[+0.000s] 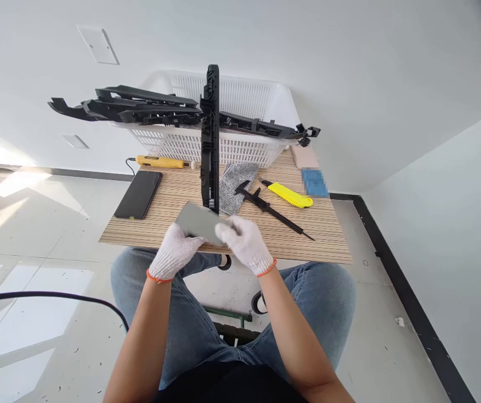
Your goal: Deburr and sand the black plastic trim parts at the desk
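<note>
Both my hands wear white knit gloves with orange cuffs. My left hand is closed on the lower left side of a flat grey rectangular sheet, held above the table's front edge. The fingers of my right hand are closed over the sheet's right end and slightly blurred. Just behind the sheet, a long black plastic trim part leans upright against the basket, its lower end partly covered. A black caliper lies right of my right hand, over a speckled grey sheet.
A white plastic basket at the back holds several black plastic parts. On the wooden table lie a black phone, a yellow corded tool, a yellow utility knife and a blurred blue item. A wall stands behind.
</note>
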`<state>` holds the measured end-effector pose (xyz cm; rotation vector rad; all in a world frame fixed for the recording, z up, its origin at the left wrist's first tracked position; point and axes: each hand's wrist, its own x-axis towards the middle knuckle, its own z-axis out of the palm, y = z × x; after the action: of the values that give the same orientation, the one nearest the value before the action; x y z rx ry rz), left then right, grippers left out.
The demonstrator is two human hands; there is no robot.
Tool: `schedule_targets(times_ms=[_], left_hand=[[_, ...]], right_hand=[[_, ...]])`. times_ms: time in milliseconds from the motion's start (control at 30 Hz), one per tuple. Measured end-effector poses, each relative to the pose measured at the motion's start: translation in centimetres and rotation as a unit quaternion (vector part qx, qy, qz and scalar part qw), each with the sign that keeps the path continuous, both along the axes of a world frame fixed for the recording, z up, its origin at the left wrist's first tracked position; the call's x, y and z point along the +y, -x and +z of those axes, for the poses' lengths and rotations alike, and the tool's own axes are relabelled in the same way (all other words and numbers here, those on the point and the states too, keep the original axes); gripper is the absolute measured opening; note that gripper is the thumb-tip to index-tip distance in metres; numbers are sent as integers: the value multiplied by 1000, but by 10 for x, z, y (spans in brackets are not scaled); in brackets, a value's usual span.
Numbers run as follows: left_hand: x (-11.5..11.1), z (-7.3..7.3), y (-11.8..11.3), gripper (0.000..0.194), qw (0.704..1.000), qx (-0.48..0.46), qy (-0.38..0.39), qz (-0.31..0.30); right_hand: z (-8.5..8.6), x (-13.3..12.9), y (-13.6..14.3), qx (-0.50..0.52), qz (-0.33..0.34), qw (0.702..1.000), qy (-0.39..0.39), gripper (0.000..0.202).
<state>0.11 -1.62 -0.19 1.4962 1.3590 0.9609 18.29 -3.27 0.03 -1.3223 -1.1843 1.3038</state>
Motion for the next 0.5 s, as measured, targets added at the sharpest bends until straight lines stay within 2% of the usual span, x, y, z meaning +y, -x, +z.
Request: schedule_targets(times_ms=[33,67,133,167,267,400,500], left_hand=[[0,0,0,39,1000,4,3,-2],[0,0,0,38,1000,7,2,-4],[1,0,0,39,1000,3,-2,-10],[1,0,-1,40,1000,-3,-1,-15],[1,1,-2,39,1000,-24,6,-18],[1,2,-1,35,1000,-17,-17,-20],[1,2,0,35,998,-37,-27,-32]], right_hand=[[0,-1,0,-14,24,1000,-7,34],[1,-2,0,-12,17,1000,-10,35],[2,-3,0,11,-41,999,-16,35],[3,-4,0,15,-47,999,-21,35],[3,-4,0,-13,22,1000,-19,33],[-2,-2,-4,18,-32,999,-18,32],[-6,0,-7,21,27,999,-20,34]])
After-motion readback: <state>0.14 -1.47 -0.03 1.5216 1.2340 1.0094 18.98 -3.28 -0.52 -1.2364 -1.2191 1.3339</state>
